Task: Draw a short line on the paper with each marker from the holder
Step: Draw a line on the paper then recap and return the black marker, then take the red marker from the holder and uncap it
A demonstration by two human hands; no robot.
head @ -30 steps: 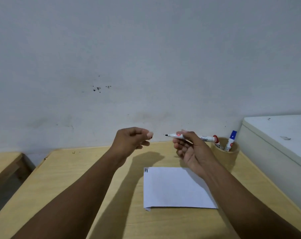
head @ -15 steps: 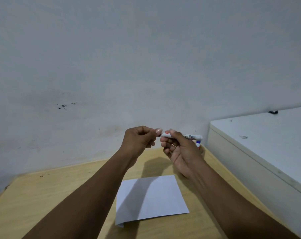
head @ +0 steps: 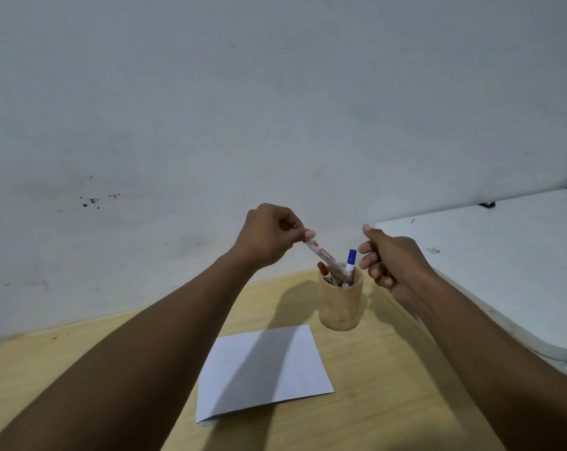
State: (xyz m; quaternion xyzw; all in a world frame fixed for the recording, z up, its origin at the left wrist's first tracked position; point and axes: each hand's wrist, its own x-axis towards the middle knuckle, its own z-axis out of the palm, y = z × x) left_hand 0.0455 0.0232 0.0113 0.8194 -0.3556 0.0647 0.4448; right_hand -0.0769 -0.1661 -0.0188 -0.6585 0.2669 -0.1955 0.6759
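A: Paper [head: 262, 372] lies flat mid-desk [head: 389, 385], near edge free. Why?
B: Open writing surface, I'd guess. Holder [head: 340, 302] stands just behind its far right corner.
A: Left hand [head: 269, 236]?
B: Fingertips pinching the top of a white marker [head: 324, 255], slanted, lower end inside the holder.
A: Right hand [head: 389, 262]?
B: Beside the blue-capped marker [head: 351, 263], fingers loosely curled, holding nothing.

Matt wooden holder [head: 340, 304], smooth white paper [head: 265, 372], pale wood-grain table [head: 389, 369]
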